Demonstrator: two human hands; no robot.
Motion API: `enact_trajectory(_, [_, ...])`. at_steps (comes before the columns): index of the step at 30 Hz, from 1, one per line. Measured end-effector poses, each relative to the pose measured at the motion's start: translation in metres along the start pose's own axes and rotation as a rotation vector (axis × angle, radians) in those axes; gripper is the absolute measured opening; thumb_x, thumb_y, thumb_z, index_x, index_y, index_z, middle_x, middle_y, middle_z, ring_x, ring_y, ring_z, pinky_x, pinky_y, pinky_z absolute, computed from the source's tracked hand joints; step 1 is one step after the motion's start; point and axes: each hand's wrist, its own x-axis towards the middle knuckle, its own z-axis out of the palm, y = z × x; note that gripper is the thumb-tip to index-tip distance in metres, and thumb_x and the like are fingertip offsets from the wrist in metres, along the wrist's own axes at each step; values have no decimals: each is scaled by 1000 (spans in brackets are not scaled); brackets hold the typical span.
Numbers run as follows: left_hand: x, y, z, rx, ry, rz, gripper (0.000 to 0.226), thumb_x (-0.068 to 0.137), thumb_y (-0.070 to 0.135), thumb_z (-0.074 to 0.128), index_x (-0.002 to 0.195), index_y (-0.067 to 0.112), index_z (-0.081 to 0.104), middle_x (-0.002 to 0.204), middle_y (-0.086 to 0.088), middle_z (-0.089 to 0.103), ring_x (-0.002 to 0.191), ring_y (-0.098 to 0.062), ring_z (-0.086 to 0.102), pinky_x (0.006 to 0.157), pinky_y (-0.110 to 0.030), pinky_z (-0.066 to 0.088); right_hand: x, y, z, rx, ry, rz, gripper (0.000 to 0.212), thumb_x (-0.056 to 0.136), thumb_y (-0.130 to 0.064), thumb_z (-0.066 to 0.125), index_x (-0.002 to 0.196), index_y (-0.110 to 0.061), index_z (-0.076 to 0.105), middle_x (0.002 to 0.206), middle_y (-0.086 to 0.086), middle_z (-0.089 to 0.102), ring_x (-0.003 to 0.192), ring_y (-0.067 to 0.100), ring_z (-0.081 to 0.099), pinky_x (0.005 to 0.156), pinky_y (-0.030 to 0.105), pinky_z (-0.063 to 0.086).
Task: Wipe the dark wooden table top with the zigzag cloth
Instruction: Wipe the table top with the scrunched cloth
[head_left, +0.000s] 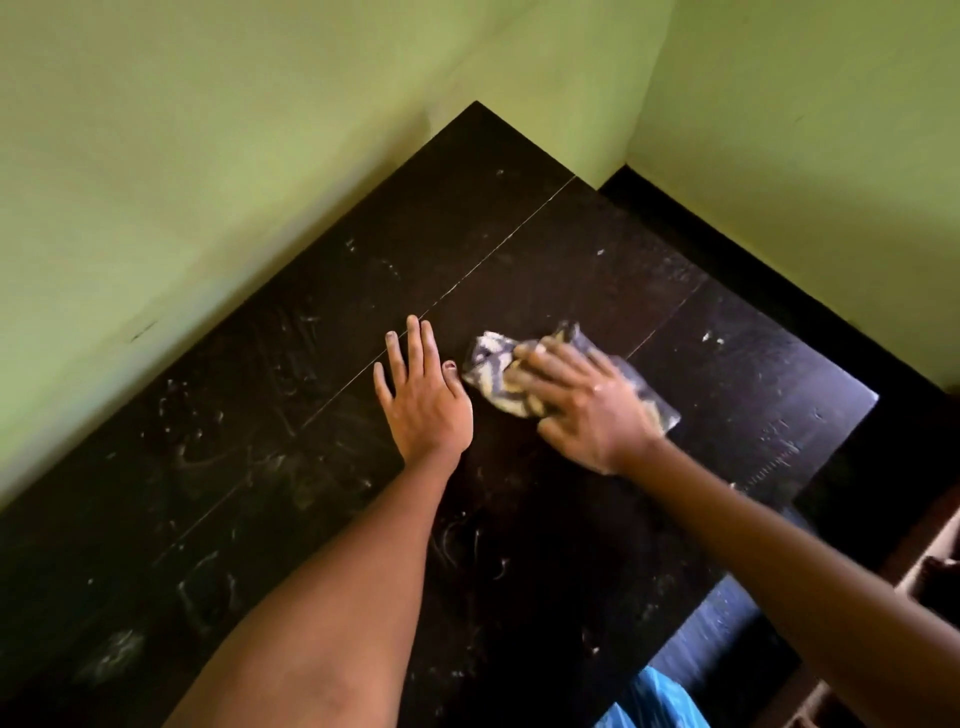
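Looking down (head view): we see a dark wooden table top pushed into a corner of green walls, with both bare arms of the person reaching over it.
Left hand: the left hand lies flat on the wood, palm down, fingers straight and a little spread; it holds nothing.
Right hand: the right hand presses on top of the zigzag cloth; its fingers bend slightly over the bunched fabric, so we read it as gripping the cloth against the table.
Cloth position: the cloth is near the middle of the table top, just beside the left hand's thumb, to its right; the two are close, but we cannot tell whether they touch.
Cloth, hidden part: the hand covers most of it; only a crumpled end on the left and a darker edge behind the knuckles and wrist come out.
Cloth pattern: the fabric is blurred, so we make out pale and dark patches more than a clean zigzag.
Right fingertips: they are blurred, and we cannot separate them well from the cloth.
Table surface: pale scratches, smears and small specks lie across it, and thin seam lines run diagonally.
Table, cut off: its near-left part runs out of the picture at the bottom edge.
Lower right: a piece of blue fabric is cut by the bottom edge, and we cannot say what it is.
Right edge: some pale and brown shapes are too dark and too cropped to name.
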Motion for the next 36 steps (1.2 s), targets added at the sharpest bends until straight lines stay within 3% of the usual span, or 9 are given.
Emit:
enact_trajectory(3, [0,2,-1,-17,-12,23,56,101,34,25,152,20,10,161,4,5,149,-20,2,119,-45,8,17,48,-22,-2,129,408,59,86,-45,32,144,-33,38,156,-1,28,144,23,20,116,49,16])
enact_trajectory(6, [-3,2,-2,-3,-19,5,55,101,34,23,152,19,11,161,2,6,149,-21,3,119,-48,5,-6,22,-15,18,203,697,61,90,-41,36,149,-30,26,158,1,19,145,26,13,116,48,12])
enact_trajectory(11, [-22,65,-5,-157,-87,-64,57,100,30,27,152,12,11,161,-2,3,149,-22,0,119,-50,1,-81,-34,7,24,50,533,64,84,-43,34,147,-27,34,157,2,25,145,28,16,115,51,15])
enact_trajectory(15, [-24,104,9,-120,-53,7,59,98,30,27,153,16,9,161,1,3,148,-24,0,119,-49,4,-32,8,-9,14,56,446,58,93,-42,37,149,-30,28,159,-3,17,147,23,7,117,44,3])
enact_trajectory(21, [-16,103,20,-23,25,68,60,98,35,25,152,14,11,161,-2,5,148,-27,2,117,-52,4,84,55,-31,63,169,557,57,94,-44,33,149,-28,29,158,3,20,146,27,11,117,47,9])
enact_trajectory(24, [-16,105,17,-25,7,67,60,98,37,24,152,15,9,161,-1,4,148,-26,0,117,-52,4,69,64,-31,58,195,533,56,94,-43,34,148,-28,30,158,3,20,146,26,12,117,46,9])
enact_trajectory(29, [-17,107,16,-31,-19,68,60,99,39,22,153,15,7,161,-1,1,148,-27,-2,118,-52,4,-50,45,-14,69,360,912,58,89,-38,38,146,-27,34,155,2,26,143,26,17,114,46,12])
enact_trajectory(32, [-16,106,17,-32,-21,64,60,99,39,23,152,15,7,161,-1,1,148,-27,-2,118,-52,3,-41,31,-10,79,381,1076,62,86,-37,36,147,-22,33,155,6,26,143,30,17,114,49,13])
enact_trajectory(36, [-17,106,19,-34,0,72,60,99,37,24,152,15,9,161,-2,4,148,-27,1,117,-53,5,30,56,-27,65,259,779,60,90,-40,36,148,-23,31,156,4,25,144,29,16,115,47,11])
